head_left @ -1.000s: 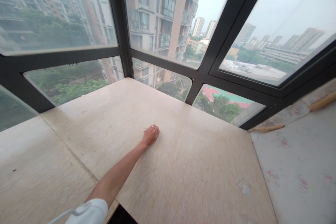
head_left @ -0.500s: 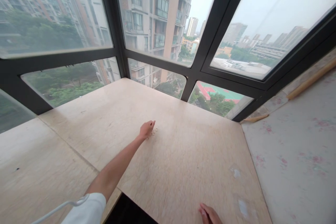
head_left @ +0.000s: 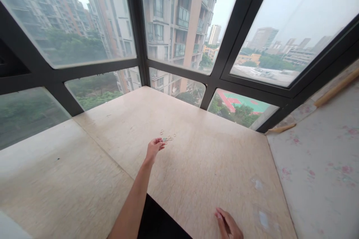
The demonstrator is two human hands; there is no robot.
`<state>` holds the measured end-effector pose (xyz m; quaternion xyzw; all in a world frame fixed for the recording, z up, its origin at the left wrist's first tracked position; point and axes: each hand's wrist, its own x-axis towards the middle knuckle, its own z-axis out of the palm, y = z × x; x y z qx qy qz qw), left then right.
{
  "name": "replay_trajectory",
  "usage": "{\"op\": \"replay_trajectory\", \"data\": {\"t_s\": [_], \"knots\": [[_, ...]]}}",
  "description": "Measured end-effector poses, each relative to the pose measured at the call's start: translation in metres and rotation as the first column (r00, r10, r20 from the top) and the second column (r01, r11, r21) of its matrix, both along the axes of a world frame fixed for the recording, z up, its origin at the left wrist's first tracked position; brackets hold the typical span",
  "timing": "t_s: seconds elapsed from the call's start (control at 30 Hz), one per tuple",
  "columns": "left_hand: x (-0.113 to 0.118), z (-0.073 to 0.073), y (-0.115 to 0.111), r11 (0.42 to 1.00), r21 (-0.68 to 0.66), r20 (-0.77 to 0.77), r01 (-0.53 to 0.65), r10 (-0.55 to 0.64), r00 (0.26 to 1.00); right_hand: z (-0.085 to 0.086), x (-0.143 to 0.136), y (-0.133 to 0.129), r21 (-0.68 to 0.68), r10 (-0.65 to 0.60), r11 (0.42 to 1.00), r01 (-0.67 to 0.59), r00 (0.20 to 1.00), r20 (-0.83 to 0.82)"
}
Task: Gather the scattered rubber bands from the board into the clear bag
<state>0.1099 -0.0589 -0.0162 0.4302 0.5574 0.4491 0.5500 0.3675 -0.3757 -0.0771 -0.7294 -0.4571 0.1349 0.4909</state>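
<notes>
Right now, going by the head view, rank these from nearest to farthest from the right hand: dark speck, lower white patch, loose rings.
From the right hand:
1. Lower white patch, on its right.
2. Loose rings, ahead and left, by the left hand.
3. Dark speck, far over to the left.

"Where could a hand pass?"
"Over the flat beige marble-patterned slab (head_left: 196,171), between the bare left hand (head_left: 155,148) and the bare right hand (head_left: 228,226), which are well apart."
"What stands in the way?"
"Small, thin, pale rings (head_left: 170,139) lie loosely grouped at the left fingertips, and the left forearm (head_left: 134,194) bars a low sideways sweep nearer in."
"Farther out?"
"Room runs past the rings until the dark grey metal window frame (head_left: 210,86). Rightward, the white wall with pink flowers (head_left: 316,179) stops any reach."
</notes>
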Motion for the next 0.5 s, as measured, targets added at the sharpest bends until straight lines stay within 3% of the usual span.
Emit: {"op": "replay_trajectory", "data": {"t_s": [0.1, 0.27, 0.37, 0.5], "knots": [[0.035, -0.006, -0.023, 0.995, -0.029, 0.012, 0.095, -0.095, 0.995, 0.003, 0.006, -0.001, -0.035, 0.083, 0.996, -0.081, 0.996, 0.031], [0.086, -0.007, -0.043, 0.965, -0.069, -0.027, 0.252, -0.254, 0.967, 0.013, 0.006, -0.002, -0.054, 0.132, 0.990, -0.129, 0.990, 0.055], [0.096, -0.006, -0.052, 0.964, -0.068, -0.088, 0.259, -0.264, 0.961, 0.016, 0.005, -0.003, -0.048, 0.132, 0.990, -0.131, 0.991, 0.023], [0.089, -0.004, -0.064, 0.971, -0.054, -0.178, 0.234, -0.240, 0.954, 0.020, 0.004, -0.004, -0.020, 0.141, 0.990, -0.141, 0.990, -0.017]]}}
